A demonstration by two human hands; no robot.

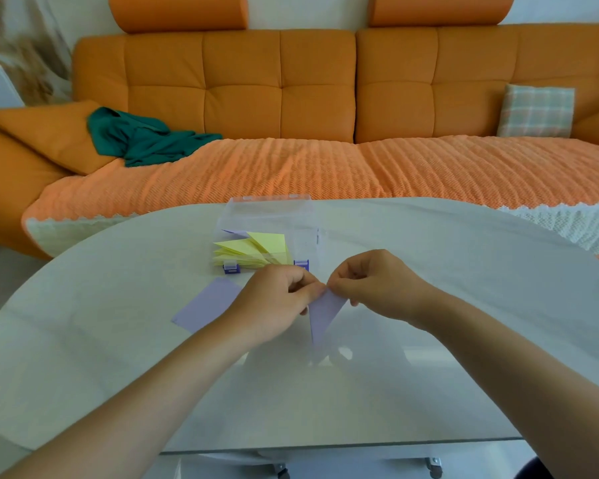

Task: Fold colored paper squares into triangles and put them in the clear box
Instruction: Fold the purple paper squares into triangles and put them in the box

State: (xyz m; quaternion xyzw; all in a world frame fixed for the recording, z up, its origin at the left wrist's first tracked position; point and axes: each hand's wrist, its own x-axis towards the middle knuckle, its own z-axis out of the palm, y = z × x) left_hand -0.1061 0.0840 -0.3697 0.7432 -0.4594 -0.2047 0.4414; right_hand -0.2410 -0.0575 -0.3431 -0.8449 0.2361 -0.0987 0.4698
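Observation:
A lilac paper piece (322,316), folded into a narrow triangle pointing down, hangs just above the table. My left hand (274,302) and my right hand (377,288) both pinch its top edge, fingertips almost meeting. A flat lilac paper square (206,305) lies on the table to the left, partly under my left wrist. Behind my hands stands the clear box (305,236) with its lid open. Several yellow folded triangles (253,250) fill its left part, with a lilac one peeking out behind them.
The white oval table (464,305) has a glass front section. An orange sofa (281,98) stands behind it with a green cloth (146,140) and a plaid cushion (536,110).

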